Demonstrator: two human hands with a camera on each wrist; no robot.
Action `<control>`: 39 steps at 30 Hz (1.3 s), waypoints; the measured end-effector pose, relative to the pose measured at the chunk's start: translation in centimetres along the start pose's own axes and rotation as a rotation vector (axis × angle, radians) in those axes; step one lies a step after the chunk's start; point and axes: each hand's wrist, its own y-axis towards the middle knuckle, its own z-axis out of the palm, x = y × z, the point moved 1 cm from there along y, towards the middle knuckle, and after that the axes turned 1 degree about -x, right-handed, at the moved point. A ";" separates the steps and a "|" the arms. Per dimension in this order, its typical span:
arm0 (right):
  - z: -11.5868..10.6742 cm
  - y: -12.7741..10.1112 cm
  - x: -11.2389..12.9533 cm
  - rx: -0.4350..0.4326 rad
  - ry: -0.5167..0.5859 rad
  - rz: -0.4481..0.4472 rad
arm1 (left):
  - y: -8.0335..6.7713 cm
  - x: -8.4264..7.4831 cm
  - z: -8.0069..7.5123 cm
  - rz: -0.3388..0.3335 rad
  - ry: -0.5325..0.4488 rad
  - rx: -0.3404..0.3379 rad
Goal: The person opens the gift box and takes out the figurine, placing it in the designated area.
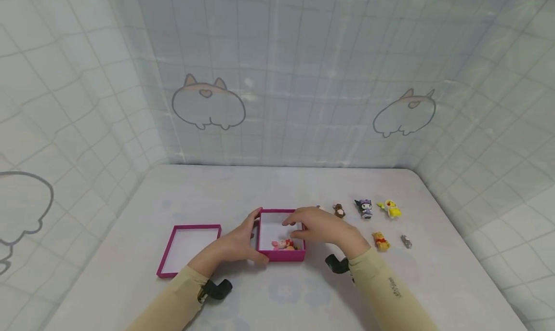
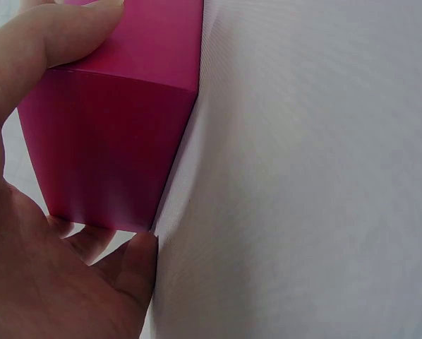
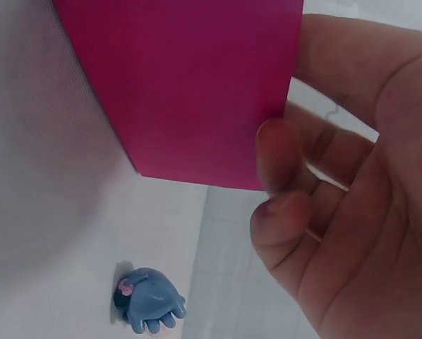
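Note:
An open magenta box (image 1: 282, 256) stands on the white table with a small pink figure (image 1: 282, 244) inside. My left hand (image 1: 249, 239) grips the box's left wall, with the thumb (image 2: 137, 268) at the near corner and a finger (image 2: 63, 35) at the far one. My right hand (image 1: 299, 227) reaches over the right wall, forefinger and thumb above the white inside. In the right wrist view the other fingers (image 3: 281, 212) curl outside the box wall (image 3: 190, 85); whether the hand holds anything is hidden.
The box's lid (image 1: 188, 249) lies open side up to the left. Right of the box stand small figures: brown (image 1: 339, 210), purple-black (image 1: 364, 208), yellow (image 1: 390, 209), orange bear (image 1: 381, 241), grey (image 1: 406, 241). A blue figure (image 3: 147, 309) lies by the right hand. Patterned walls enclose the table.

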 end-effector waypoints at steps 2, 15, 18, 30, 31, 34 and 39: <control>0.1 0.1 0.1 0.007 -0.013 0.010 | 0.0 0.0 0.0 0.005 0.003 -0.001; 0.7 0.0 0.1 0.019 -0.008 0.107 | 0.0 0.0 0.1 0.014 0.002 -0.003; 0.1 0.0 0.3 -0.020 -0.026 0.085 | 0.0 -0.1 0.1 0.018 0.005 -0.006; 0.0 1.8 1.8 0.044 -0.126 -0.076 | -0.2 -0.2 -0.1 0.047 0.014 -0.008; 0.0 1.9 1.8 0.058 -0.139 -0.078 | -0.3 -0.2 -0.1 0.049 0.014 -0.005; 0.0 2.3 1.9 0.098 -0.169 -0.085 | -0.3 -0.4 -0.1 0.051 0.014 -0.004; 0.1 2.7 2.1 0.162 -0.193 -0.092 | -0.4 -0.3 -0.2 0.052 0.009 -0.009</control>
